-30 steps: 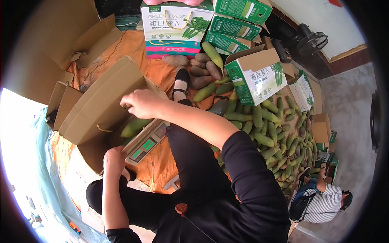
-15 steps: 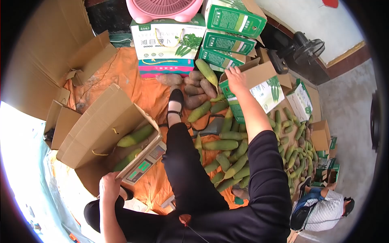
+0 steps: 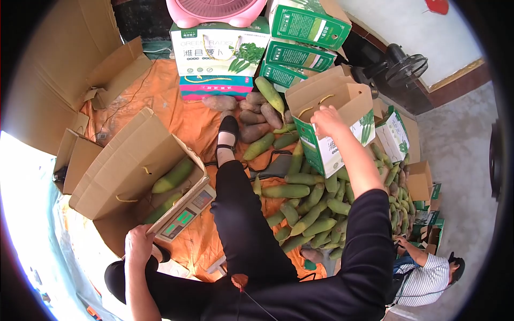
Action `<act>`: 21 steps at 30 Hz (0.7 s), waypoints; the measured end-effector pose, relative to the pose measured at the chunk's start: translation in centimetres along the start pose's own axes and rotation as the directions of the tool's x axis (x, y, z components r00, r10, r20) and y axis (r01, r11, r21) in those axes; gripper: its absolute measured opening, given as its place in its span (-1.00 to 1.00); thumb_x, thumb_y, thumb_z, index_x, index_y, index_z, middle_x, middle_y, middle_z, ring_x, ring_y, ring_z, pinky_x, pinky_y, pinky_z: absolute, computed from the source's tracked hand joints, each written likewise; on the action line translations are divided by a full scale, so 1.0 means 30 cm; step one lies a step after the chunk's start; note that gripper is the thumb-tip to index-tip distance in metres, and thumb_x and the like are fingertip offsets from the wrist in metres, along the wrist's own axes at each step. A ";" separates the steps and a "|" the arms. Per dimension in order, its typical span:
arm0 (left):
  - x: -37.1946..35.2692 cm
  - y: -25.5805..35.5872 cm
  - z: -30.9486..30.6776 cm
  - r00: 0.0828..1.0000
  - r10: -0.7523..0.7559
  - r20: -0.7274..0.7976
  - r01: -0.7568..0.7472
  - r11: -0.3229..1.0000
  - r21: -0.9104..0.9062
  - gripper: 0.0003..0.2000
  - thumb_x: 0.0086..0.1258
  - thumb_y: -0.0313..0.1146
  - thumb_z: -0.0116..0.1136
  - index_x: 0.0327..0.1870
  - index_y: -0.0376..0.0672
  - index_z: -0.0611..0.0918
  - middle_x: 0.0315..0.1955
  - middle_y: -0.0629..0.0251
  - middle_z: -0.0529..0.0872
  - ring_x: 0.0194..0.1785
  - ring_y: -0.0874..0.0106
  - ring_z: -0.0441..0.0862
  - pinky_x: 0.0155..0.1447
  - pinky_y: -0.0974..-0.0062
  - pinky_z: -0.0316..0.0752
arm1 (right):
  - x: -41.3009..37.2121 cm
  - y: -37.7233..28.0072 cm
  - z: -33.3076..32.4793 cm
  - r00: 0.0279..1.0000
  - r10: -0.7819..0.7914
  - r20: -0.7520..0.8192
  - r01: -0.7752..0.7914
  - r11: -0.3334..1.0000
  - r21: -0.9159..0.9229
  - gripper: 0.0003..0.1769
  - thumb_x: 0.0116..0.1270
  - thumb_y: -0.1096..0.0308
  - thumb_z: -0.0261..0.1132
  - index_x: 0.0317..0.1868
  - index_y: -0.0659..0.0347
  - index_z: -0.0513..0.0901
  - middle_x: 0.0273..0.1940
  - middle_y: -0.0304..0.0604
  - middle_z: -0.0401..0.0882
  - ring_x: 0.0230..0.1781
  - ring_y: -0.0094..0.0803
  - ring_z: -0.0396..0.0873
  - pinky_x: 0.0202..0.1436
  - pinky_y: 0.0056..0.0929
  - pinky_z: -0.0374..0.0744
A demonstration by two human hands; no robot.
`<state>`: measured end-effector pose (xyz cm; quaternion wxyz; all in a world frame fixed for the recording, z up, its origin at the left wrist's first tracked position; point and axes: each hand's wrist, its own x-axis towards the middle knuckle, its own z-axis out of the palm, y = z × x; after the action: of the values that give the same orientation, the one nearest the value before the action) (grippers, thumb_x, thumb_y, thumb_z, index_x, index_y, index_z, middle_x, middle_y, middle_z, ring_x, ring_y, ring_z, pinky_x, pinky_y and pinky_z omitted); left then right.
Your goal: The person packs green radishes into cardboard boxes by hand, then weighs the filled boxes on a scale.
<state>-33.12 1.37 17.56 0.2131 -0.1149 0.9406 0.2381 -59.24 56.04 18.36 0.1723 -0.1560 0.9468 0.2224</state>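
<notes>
My left hand is closed on the near corner of an open cardboard box, which rests by a digital scale with a lit green display. Green radishes lie inside that box. Reaching forward, my right hand grips the near rim of a green and white radish carton. Its top is open and yellow cord handles show inside. The carton stands over the radish pile, hiding part of it.
Stacked cartons carry a pink fan at the back. A black fan stands at the far right. A person in a striped shirt is at lower right. Orange sheeting covers the floor.
The carton has turned and shifted right, so its open top and handles now show. My right hand has moved lower along its rim. My left hand stays at the cardboard box.
</notes>
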 end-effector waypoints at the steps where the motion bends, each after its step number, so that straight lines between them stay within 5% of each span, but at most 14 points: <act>1: 0.000 -0.012 0.012 0.997 0.050 -0.056 -0.050 0.999 -0.003 -0.81 0.11 -0.45 0.18 -0.24 -0.22 0.70 -0.38 -0.02 0.66 -0.23 0.04 0.63 -0.09 0.23 0.49 | -0.050 -0.009 -0.007 0.999 -0.035 -0.025 0.036 0.999 0.030 -0.77 -0.08 0.21 0.49 -0.33 -0.10 0.74 -0.29 -0.36 0.64 -0.03 -0.37 0.51 -0.01 -0.23 0.42; 6: -0.009 0.006 -0.001 0.986 0.124 -0.109 -0.125 0.992 -0.006 -0.85 0.08 -0.44 0.15 -0.36 -0.29 0.66 -0.46 -0.09 0.63 -0.29 -0.02 0.61 -0.16 0.19 0.48 | -0.263 -0.070 -0.071 0.956 -0.099 -0.276 0.197 0.914 0.355 -0.80 -0.03 0.28 0.44 -0.41 0.12 0.61 -0.37 -0.20 0.57 -0.17 -0.20 0.55 -0.13 -0.21 0.47; 8: -0.014 0.024 -0.020 0.999 0.039 -0.012 -0.038 0.998 0.057 -0.75 0.11 -0.45 0.18 -0.16 -0.20 0.71 -0.29 -0.04 0.69 -0.14 0.04 0.64 0.01 0.22 0.50 | -0.314 -0.104 -0.129 0.910 0.002 -0.415 0.269 0.757 0.595 -0.82 0.04 0.36 0.37 -0.39 0.20 0.55 -0.37 -0.10 0.55 -0.23 -0.08 0.55 -0.17 -0.16 0.50; 9: -0.018 0.021 -0.020 0.999 0.043 -0.011 -0.042 0.997 0.062 -0.75 0.11 -0.45 0.18 -0.16 -0.20 0.71 -0.29 -0.04 0.69 -0.14 0.04 0.64 0.01 0.22 0.50 | -0.327 -0.109 -0.170 0.908 0.048 -0.416 0.247 0.742 0.624 -0.75 0.09 0.41 0.37 -0.22 0.27 0.56 -0.37 -0.02 0.50 -0.28 -0.07 0.55 -0.19 -0.23 0.50; 12: -0.016 0.010 -0.009 0.997 0.072 -0.020 -0.071 0.995 0.063 -0.76 0.11 -0.44 0.18 -0.18 -0.22 0.71 -0.30 -0.04 0.69 -0.14 0.04 0.64 0.00 0.21 0.50 | -0.356 -0.111 -0.347 0.932 0.175 -0.318 0.183 0.529 0.828 -0.83 0.22 0.43 0.33 -0.19 0.27 0.59 -0.32 -0.18 0.60 -0.31 -0.51 0.51 -0.18 -0.43 0.48; 14: -0.017 0.011 -0.009 0.997 0.064 -0.038 -0.061 0.995 0.073 -0.76 0.11 -0.43 0.18 -0.18 -0.21 0.70 -0.31 -0.05 0.69 -0.15 0.03 0.63 -0.01 0.21 0.50 | -0.312 -0.078 -0.400 0.923 0.194 -0.334 0.208 0.480 0.852 -0.82 0.29 0.38 0.31 -0.18 0.32 0.60 -0.28 -0.24 0.61 -0.27 -0.61 0.45 -0.15 -0.48 0.47; 18: -0.019 0.015 -0.012 0.998 0.054 -0.030 -0.052 0.995 0.083 -0.76 0.12 -0.42 0.17 -0.17 -0.21 0.70 -0.32 -0.06 0.68 -0.15 0.03 0.63 -0.02 0.20 0.50 | -0.174 -0.043 -0.374 0.911 0.296 -0.287 0.177 0.347 0.921 -0.74 0.30 0.31 0.31 -0.14 0.35 0.60 -0.28 -0.21 0.61 -0.26 -0.56 0.48 -0.12 -0.46 0.48; 21: -0.015 0.012 -0.012 0.999 0.046 -0.008 -0.045 0.996 0.080 -0.76 0.14 -0.41 0.17 -0.16 -0.20 0.69 -0.32 -0.06 0.67 -0.14 0.03 0.63 -0.03 0.19 0.49 | -0.072 -0.042 -0.172 0.816 0.514 -0.262 0.117 0.298 0.947 -0.46 0.18 0.09 0.40 0.00 0.36 0.54 -0.16 0.01 0.63 -0.13 -0.36 0.59 -0.03 -0.37 0.51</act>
<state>-32.95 1.55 18.19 0.2076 -0.0859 0.9527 0.2046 -58.19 53.00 23.10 -0.0671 0.0448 0.9137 -0.3984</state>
